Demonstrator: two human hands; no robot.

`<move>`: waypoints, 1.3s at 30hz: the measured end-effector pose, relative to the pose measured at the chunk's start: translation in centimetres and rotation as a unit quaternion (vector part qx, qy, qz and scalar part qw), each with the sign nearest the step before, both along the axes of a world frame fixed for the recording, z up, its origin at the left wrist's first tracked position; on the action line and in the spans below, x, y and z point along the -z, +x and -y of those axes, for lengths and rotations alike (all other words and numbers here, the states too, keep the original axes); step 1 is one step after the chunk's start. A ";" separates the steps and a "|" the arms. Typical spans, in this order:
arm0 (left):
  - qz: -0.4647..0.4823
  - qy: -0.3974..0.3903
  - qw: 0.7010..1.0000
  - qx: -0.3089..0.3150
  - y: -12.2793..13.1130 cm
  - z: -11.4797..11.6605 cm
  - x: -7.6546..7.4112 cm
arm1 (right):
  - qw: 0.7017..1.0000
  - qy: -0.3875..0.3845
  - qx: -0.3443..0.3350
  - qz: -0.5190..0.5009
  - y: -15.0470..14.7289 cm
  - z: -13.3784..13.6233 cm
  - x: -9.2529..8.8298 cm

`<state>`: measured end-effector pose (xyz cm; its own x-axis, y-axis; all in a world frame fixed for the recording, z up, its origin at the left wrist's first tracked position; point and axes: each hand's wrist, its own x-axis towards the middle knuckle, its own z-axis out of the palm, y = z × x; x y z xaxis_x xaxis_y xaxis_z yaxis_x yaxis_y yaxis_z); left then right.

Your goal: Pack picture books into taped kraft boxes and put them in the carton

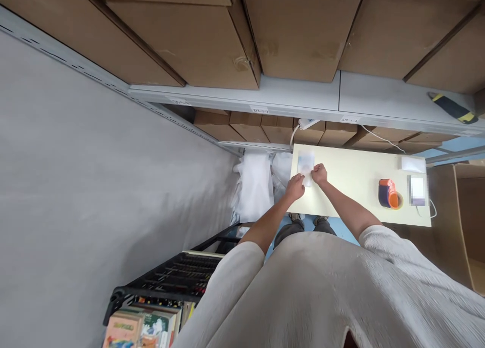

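Note:
A small pale packet (306, 162) with a bluish patch, seemingly a thin plastic sleeve, lies at the left end of the cream table (352, 179). My left hand (295, 187) pinches its near left edge, with the fingers closed. On the packet's right side, my right hand (319, 174) is closed too, its fingertips curled against the edge. The packet's print is too blurred to read, and its lower part is partly hidden by my fingers.
An orange and purple tape dispenser (387, 194), a white pack (413, 164) and a blurred-out white device (417, 190) sit on the table's right side. Cardboard boxes (303, 35) fill the shelf above, beside a utility knife (452, 108). A black crate (166, 277) of books stands at lower left.

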<state>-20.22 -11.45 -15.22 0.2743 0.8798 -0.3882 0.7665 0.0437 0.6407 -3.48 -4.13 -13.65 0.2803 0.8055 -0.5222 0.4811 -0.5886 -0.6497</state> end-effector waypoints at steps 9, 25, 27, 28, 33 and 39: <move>-0.067 -0.017 0.997 0.036 -1.0 -1.9 -1.0 | 0.999 0.011 -0.029 0.007 -1.1 -3.2 0.5; -0.127 -0.026 0.991 0.033 -1.1 -0.6 -3.4 | 0.994 0.040 -0.105 -0.004 1.9 0.3 0.9; -0.123 -0.024 0.991 0.037 -1.2 -0.2 -3.5 | 0.994 0.051 -0.098 0.001 2.6 1.0 0.8; -0.121 -0.022 0.992 0.038 -1.2 0.1 -3.5 | 0.994 0.057 -0.095 0.002 3.0 1.3 0.7; -0.120 -0.006 0.992 0.046 -0.7 1.7 -3.8 | 0.994 0.076 -0.080 0.011 5.2 3.7 0.0; -0.122 0.004 0.990 0.065 0.4 3.8 -4.6 | 0.994 0.073 -0.080 0.033 7.3 7.4 -0.7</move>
<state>-19.82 -15.29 -10.67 0.2847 0.8460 -0.4507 0.8975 -0.0702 0.4353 3.83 -11.48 -12.93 0.1732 0.9080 -0.3814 0.6050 -0.4037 -0.6863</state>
